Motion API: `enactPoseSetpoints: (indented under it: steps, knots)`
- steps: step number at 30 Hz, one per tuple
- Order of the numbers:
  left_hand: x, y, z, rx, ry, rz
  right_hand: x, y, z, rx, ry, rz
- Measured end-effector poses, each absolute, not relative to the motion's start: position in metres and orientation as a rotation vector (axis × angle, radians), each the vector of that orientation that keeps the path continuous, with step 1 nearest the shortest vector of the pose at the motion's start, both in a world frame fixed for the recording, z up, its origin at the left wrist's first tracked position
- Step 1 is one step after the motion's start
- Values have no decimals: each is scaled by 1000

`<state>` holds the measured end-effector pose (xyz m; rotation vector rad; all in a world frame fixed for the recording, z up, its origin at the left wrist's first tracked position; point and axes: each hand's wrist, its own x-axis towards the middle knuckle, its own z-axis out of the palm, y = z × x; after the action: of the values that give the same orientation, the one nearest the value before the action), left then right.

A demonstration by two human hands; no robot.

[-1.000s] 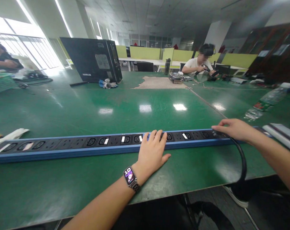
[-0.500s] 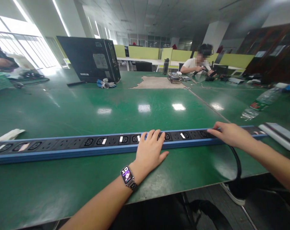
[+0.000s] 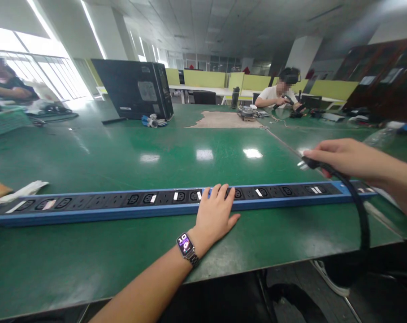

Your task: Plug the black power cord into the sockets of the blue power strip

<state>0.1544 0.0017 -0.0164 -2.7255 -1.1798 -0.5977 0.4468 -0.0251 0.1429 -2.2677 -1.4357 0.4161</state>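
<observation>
Plug [image 3: 310,162] with bare metal prongs is gripped between thumb and fingers of the right hand [image 3: 346,157], partly closed, above the strip's far-right portion. From it a thick, smooth black cable [image 3: 362,215] is curved down past the table edge. The left hand [image 3: 215,215], palm down with fingers slightly spread, is rested on the strip [image 3: 99,211], grasping nothing. The strip is long, straight and blue-sided, with black sockets and white labels, laid across the glossy green table [image 3: 149,251].
</observation>
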Motion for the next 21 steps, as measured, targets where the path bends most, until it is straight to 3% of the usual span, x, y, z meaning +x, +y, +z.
enactPoseSetpoints:
  steps: [3, 10, 21]
  knots:
    - [154, 2, -18, -2727, -1174, -609, 411, -15, 116, -2315, -1744, 555]
    - [154, 1, -18, -2721, -1188, -630, 364, 17, 71, -2256, -2117, 465]
    - [153, 1, -18, -2738, -1185, -648, 333, 14, 47, -2402, -2185, -81]
